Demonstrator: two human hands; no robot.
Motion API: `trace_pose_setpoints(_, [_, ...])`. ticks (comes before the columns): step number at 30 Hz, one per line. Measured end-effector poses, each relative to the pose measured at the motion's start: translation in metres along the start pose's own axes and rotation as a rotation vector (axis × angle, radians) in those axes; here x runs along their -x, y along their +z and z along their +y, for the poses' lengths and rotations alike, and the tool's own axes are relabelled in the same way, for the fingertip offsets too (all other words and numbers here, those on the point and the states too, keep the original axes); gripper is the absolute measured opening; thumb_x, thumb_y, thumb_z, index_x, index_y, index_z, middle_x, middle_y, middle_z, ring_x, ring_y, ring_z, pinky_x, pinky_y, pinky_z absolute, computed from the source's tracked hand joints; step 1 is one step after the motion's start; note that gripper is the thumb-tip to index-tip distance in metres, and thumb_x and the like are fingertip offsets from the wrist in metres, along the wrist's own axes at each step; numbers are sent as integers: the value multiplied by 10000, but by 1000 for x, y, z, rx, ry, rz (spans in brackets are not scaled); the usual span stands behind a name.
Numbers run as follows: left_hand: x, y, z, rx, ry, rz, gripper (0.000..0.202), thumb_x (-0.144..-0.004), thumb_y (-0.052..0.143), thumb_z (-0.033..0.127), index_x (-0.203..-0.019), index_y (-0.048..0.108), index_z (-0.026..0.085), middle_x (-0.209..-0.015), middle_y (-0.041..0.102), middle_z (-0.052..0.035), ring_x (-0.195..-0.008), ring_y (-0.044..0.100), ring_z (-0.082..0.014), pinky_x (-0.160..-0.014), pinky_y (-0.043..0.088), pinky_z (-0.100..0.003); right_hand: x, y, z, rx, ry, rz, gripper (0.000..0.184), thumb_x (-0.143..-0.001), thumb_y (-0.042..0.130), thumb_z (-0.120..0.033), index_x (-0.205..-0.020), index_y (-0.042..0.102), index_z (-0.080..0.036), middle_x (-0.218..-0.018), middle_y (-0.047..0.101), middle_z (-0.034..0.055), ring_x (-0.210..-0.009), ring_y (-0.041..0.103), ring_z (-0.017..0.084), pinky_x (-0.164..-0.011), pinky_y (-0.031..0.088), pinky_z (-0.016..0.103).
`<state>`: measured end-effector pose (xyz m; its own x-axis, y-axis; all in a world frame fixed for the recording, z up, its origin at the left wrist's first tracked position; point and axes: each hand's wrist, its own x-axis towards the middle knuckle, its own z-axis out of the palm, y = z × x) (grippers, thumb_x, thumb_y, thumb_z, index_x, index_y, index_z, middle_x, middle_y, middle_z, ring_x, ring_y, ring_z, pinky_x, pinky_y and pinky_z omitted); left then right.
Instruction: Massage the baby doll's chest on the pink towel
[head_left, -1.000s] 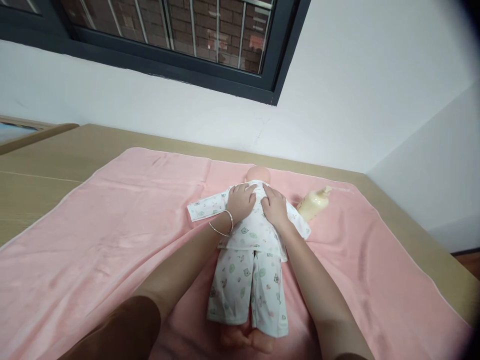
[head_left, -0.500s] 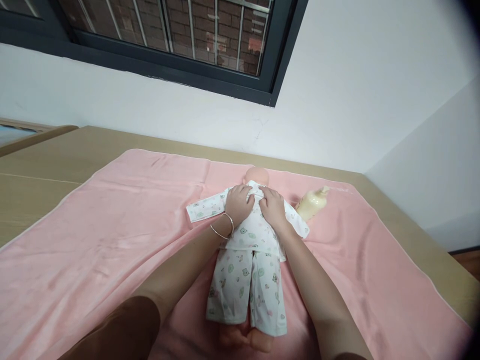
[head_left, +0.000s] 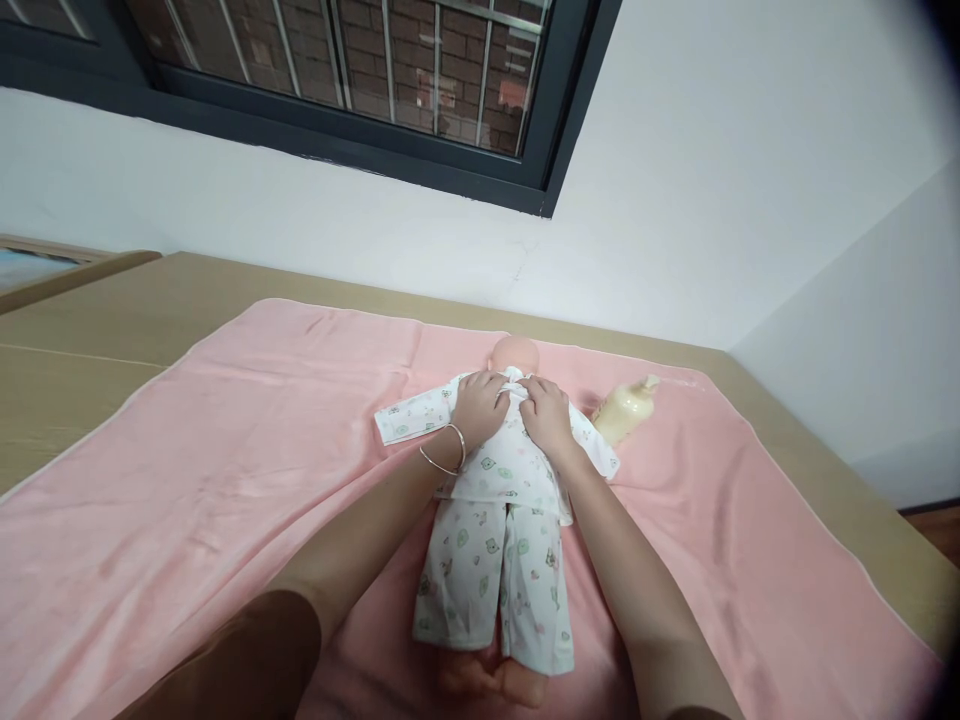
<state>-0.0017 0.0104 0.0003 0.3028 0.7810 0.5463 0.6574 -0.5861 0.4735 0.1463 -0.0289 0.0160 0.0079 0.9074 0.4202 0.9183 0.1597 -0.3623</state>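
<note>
1. Ahead of me, a dressed doll [head_left: 502, 482] lies on a pink blanket [head_left: 187, 470], which probably cushions it from the wooden surface [head_left: 90, 400].
2. The left hand [head_left: 482, 407] and right hand [head_left: 547, 415] rest side by side below its collar [head_left: 513, 374], perhaps sharing pressure evenly; whether fingers pinch cloth, I cannot tell.
3. A cream bottle [head_left: 628, 408] is just beside the right-hand sleeve [head_left: 600, 452], likely leaving the hands room.

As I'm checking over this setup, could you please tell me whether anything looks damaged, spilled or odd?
Two small things: a thin, crooked mark on the white wall below the window, perhaps a crack, and a pale streak on the pink blanket near the bottle; whether that is a spill, I cannot tell.
</note>
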Motion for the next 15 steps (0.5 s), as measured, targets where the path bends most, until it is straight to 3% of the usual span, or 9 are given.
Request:
trace_pose_setpoints(6, [2,2,1,-4,-22,76,127,-875,523,213,-938,633,212,-1008,700,-63,-1036,610,-243,-961,434,-394,1,1,-1,-12,19,52,418,-806,408,-157,-1141,655,-191,-1141,697,95,-1091,578,270,-988,397,400])
trace_pose_setpoints(11, [2,3,0,-7,-79,67,254,-879,526,246,-1100,638,194,-1142,688,-91,-1113,597,-263,-1019,422,-420,1,1,0,-11,13,27,496,-839,404,-165,-1295,600,-180,-1303,642,104,-1224,538,263,-1067,377,402])
trace_pose_setpoints(15, [0,3,-2,-24,-73,-5,336,-893,500,256,-1203,622,208,-1241,656,-96,-1176,570,-265,-1052,394,-443,-1,0,2,21,-9,-27,525,-871,397,-176,-1361,582,-200,-1360,600,110,-1286,501,267,-1097,361,414])
